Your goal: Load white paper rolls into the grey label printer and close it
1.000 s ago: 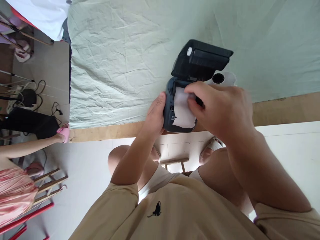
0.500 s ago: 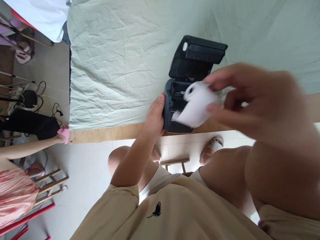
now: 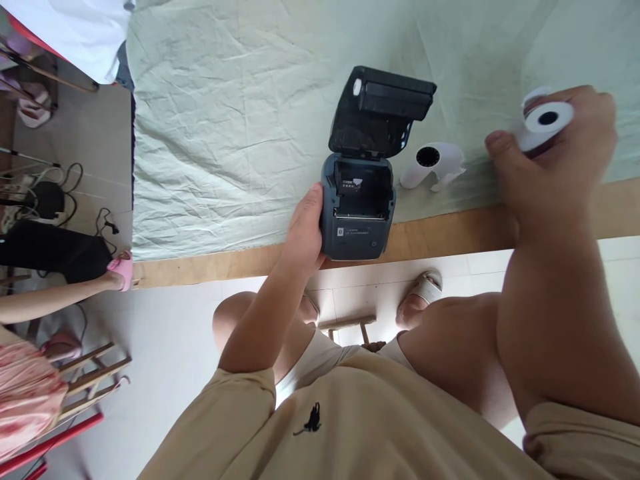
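A dark portable label printer (image 3: 360, 240) is held near the table's front edge, its black lid (image 3: 385, 113) swung up and its paper bay bare. Gripping the printer's left side is my left hand (image 3: 305, 233), its fingers partly hidden beneath. To the right of the printer, a small white paper roll (image 3: 416, 173) stands on the cloth with a loose, torn end. Farther right, my right hand (image 3: 565, 157) is wrapped around another white paper roll (image 3: 560, 117), whose dark core hole shows.
A pale green cloth (image 3: 240, 133) covers the table, with a wooden edge (image 3: 200, 265) along its front. At the left sit another person's leg (image 3: 65, 290), a wooden stool (image 3: 97, 377), a black box-like object (image 3: 55, 247) and tangled cables.
The roll my right hand held over the printer now stands on the cloth beside it. My right hand has moved right and closed around another roll. My left hand stays on the printer.
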